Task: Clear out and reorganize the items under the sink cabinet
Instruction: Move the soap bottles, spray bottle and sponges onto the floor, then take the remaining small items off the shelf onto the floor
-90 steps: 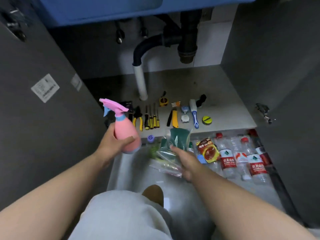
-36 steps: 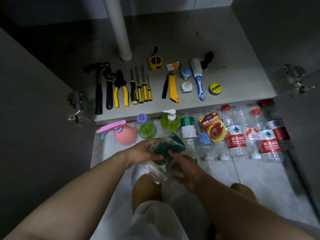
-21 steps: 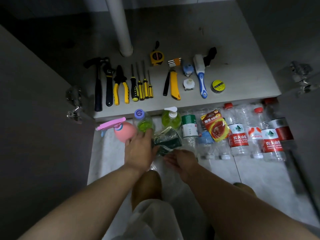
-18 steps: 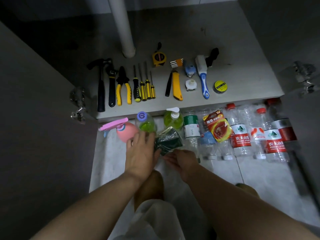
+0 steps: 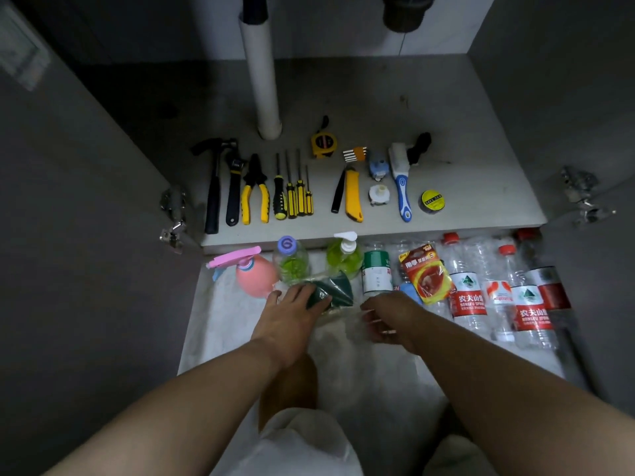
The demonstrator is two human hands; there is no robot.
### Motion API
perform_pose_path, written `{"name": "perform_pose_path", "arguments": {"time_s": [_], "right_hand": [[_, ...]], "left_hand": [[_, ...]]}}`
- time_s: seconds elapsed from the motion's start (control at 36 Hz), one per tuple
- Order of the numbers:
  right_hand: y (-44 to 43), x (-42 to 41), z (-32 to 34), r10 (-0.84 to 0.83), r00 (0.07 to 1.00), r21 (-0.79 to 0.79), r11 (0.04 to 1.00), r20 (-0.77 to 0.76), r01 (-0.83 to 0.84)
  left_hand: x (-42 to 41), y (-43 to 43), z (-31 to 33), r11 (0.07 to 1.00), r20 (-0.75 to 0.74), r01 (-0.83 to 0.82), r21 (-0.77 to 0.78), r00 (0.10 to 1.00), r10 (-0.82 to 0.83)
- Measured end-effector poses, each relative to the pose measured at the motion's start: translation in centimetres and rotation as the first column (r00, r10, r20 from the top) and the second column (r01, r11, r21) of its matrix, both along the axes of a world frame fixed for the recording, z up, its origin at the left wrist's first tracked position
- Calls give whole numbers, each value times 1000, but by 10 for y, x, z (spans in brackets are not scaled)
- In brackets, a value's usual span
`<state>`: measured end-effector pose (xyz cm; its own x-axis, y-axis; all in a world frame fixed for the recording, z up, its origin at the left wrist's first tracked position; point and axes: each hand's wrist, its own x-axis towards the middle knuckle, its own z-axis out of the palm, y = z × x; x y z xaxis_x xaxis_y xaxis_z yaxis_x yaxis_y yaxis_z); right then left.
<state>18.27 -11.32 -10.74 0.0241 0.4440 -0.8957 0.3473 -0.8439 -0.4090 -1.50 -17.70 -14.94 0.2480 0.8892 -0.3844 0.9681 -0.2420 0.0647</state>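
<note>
A green sponge pack (image 5: 335,293) in clear plastic lies on the floor just in front of the row of bottles. My left hand (image 5: 292,314) rests on its left end with fingers laid flat over it. My right hand (image 5: 385,317) pinches the clear plastic tail of the pack with curled fingers. Behind the pack stand a pink spray bottle (image 5: 254,276), a green bottle with a purple cap (image 5: 290,259) and a green soap pump bottle (image 5: 343,259). Hand tools lie in a row on the cabinet floor (image 5: 481,159).
To the right stand a white-and-green bottle (image 5: 376,273), a red battery pack (image 5: 426,276) and several water bottles (image 5: 467,290). Hammer (image 5: 213,187), pliers (image 5: 254,190), utility knife (image 5: 352,197), brush (image 5: 400,180) and tape roll (image 5: 431,201) lie near a white drain pipe (image 5: 261,80). Both doors hang open.
The pink spray bottle left my left hand and now stands at the row's left end. My left hand joined the right on the sponge pack, which came down to the floor.
</note>
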Motion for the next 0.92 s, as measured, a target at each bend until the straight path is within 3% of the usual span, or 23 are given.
{"name": "perform_pose_path", "arguments": {"time_s": [0.17,0.28,0.39,0.47,0.56,0.64,0.78,0.92], "right_hand": [[31,17,46,172,985,148,974,-1,-170],[53,38,76,371,922,267,883,109,-387],[81,64,93,530,763,326,695,369,-641],[104,83,92,607,551,250,511,573,-822],[124,97,77,614,432,169,439,661,-883],[145,104,57,576,419,177,428,702,-886],[174,102,25,477,505,310,430,719,-848],[186,104,1,405,478,329,385,779,-862]], "left_hand": [[6,13,38,1000,74,14,-11,997,-13],[14,35,75,985,194,126,-118,976,-102],[26,74,106,969,301,150,-196,950,-86],[38,110,119,981,348,122,-148,935,-64],[51,143,118,996,400,43,-73,917,-10],[63,172,106,1000,422,-30,-4,906,29],[82,215,85,982,434,-155,106,896,95],[103,269,77,967,427,-193,165,898,106]]}}
